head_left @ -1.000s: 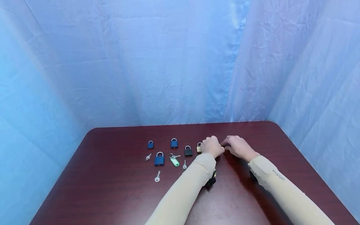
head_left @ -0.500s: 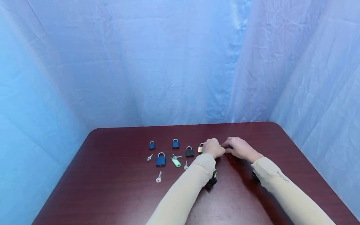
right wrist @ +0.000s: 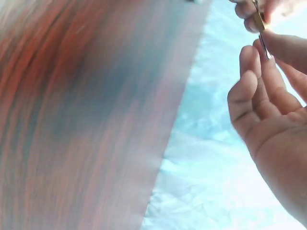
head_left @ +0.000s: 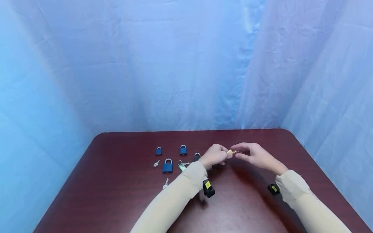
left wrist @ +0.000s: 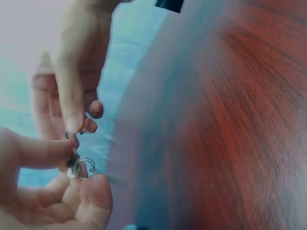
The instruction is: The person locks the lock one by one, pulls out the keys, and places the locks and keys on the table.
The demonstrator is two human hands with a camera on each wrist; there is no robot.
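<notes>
Both hands are lifted just above the table (head_left: 122, 181), so the small brass padlock (head_left: 230, 151) hangs free between them. The left hand (head_left: 215, 156) pinches its body steady while the right hand (head_left: 254, 155) pinches a key (right wrist: 263, 44) at its end, apparently to work the lock.

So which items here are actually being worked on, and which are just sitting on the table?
In hand:
left hand holding a small brass padlock
right hand pinching a key at the lock

Lying about:
three blue padlocks
black padlock
green-tagged keys
loose keys
</notes>
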